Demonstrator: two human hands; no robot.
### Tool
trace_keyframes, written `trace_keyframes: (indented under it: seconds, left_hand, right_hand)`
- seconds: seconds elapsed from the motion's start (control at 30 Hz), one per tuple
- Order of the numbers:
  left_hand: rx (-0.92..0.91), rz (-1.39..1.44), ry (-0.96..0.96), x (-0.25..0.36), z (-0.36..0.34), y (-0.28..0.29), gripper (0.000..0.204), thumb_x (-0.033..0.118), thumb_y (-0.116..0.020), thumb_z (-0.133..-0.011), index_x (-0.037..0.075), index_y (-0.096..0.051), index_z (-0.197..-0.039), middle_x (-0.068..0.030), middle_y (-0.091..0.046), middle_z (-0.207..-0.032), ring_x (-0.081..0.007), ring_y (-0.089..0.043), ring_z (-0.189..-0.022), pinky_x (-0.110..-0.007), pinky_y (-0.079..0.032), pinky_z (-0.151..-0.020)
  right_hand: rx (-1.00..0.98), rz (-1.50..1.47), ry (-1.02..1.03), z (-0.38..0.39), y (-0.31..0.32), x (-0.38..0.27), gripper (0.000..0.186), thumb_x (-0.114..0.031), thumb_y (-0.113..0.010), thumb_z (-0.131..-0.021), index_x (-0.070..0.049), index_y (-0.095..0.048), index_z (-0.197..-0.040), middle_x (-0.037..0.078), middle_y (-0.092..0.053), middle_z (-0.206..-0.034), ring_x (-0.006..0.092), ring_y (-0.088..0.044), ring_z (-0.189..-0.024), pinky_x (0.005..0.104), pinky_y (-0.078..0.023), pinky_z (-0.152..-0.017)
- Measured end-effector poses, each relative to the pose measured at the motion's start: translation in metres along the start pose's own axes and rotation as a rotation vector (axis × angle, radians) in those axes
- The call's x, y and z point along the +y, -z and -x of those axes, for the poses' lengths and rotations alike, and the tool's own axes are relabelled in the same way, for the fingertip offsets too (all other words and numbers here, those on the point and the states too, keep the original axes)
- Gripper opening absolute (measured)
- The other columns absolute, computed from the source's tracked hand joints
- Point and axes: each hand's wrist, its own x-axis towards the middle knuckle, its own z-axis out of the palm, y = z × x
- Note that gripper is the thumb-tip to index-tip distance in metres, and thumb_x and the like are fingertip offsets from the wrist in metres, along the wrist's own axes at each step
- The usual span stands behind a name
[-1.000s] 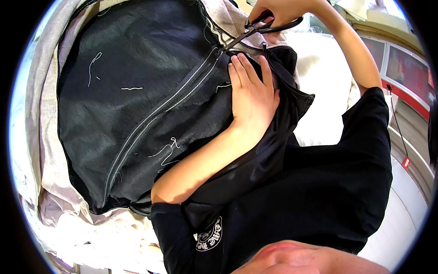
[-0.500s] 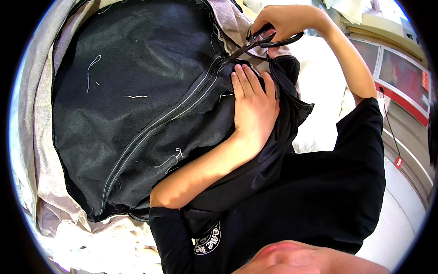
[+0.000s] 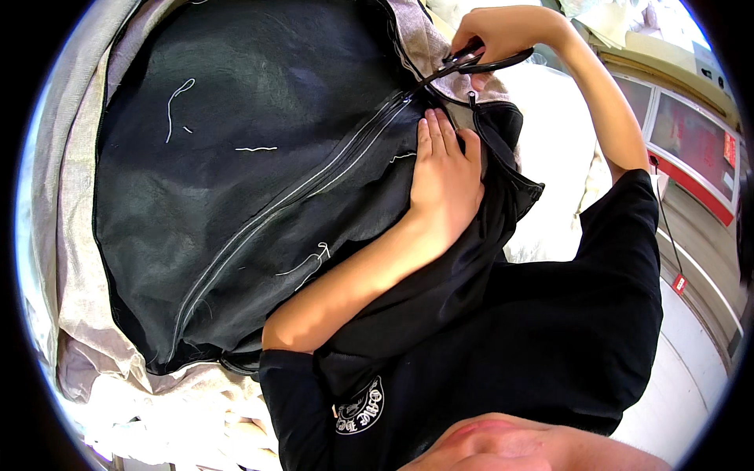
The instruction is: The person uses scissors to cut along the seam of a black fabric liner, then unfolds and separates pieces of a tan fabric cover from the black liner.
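A large black fabric panel (image 3: 220,180), edged with beige cloth (image 3: 86,235), is spread before me. Along it runs a curved zipper (image 3: 259,220) with pale stitching on both sides. My left hand (image 3: 446,173) lies flat on the black fabric near the zipper's far right end, fingers stretched out. Beyond it, my right hand (image 3: 503,39) grips the handles of black scissors (image 3: 448,69). Their blades point down and left to the end of the zipper, close to the seam. Whether the blade tips touch the fabric, I cannot tell.
Loose white threads (image 3: 256,148) lie on the black fabric. White material (image 3: 550,149) is heaped on the right. A cabinet with glass panes and a red lower edge (image 3: 691,184) stands farther right. Pale cloth (image 3: 188,416) is bunched at the lower left.
The black fabric and its threads have shifted slightly right in view. My right hand and the scissors have also moved a little right, and the scissor blades look closer together.
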Motion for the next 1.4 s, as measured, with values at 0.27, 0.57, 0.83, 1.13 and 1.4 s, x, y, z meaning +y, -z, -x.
trace_keyframes:
  seconds: [0.27,0.57,0.83,1.13,1.4]
  left_hand:
    - [-0.001,0.246,-0.081,-0.011,-0.013,-0.012,0.075,0.033,-0.064,-0.075,-0.014,-0.041,-0.128,-0.0452,-0.037,-0.138,-0.0538,-0.036,-0.135,-0.051,-0.023,-0.118]
    - [-0.012,0.191,-0.066,-0.010,-0.008,-0.008,0.076,0.039,-0.067,-0.077,-0.012,-0.042,-0.129,-0.0448,-0.038,-0.138,-0.0527,-0.035,-0.137,-0.051,-0.021,-0.119]
    - [-0.047,0.123,-0.057,-0.008,-0.009,-0.008,0.076,0.040,-0.067,-0.079,-0.009,-0.042,-0.130,-0.0423,-0.041,-0.138,-0.0508,-0.037,-0.136,-0.051,-0.021,-0.119]
    - [-0.039,0.098,-0.079,-0.007,-0.011,-0.012,0.070,0.038,-0.065,-0.080,-0.007,-0.044,-0.130,-0.0422,-0.040,-0.139,-0.0506,-0.036,-0.137,-0.051,-0.021,-0.119]
    - [0.015,0.142,-0.076,-0.006,-0.012,-0.016,0.069,0.034,-0.064,-0.080,-0.009,-0.042,-0.129,-0.0435,-0.038,-0.138,-0.0515,-0.036,-0.136,-0.051,-0.022,-0.119]
  right_hand:
    - [-0.025,0.048,-0.251,0.012,-0.010,0.004,0.038,-0.026,-0.078,-0.077,0.001,-0.068,-0.101,0.010,-0.065,-0.074,0.0215,-0.056,-0.066,0.0357,-0.046,-0.064]
    - [0.239,0.273,-0.260,0.013,-0.031,-0.026,0.052,-0.037,-0.089,-0.065,0.000,-0.069,-0.095,0.012,-0.061,-0.069,0.0253,-0.053,-0.062,0.0359,-0.044,-0.060]
    - [0.437,0.191,-0.132,0.015,-0.060,-0.016,0.043,-0.020,-0.086,-0.068,0.004,-0.065,-0.097,0.016,-0.056,-0.071,0.0306,-0.050,-0.062,0.0365,-0.043,-0.059]
    - [0.235,0.072,-0.279,0.040,-0.043,-0.034,0.043,-0.029,-0.080,-0.078,0.002,-0.067,-0.105,0.021,-0.069,-0.089,0.0350,-0.067,-0.079,0.0396,-0.051,-0.071]
    - [0.351,0.119,-0.145,0.026,-0.049,-0.026,0.041,-0.030,-0.079,-0.077,0.000,-0.069,-0.102,0.021,-0.070,-0.090,0.0359,-0.067,-0.080,0.0399,-0.051,-0.071]
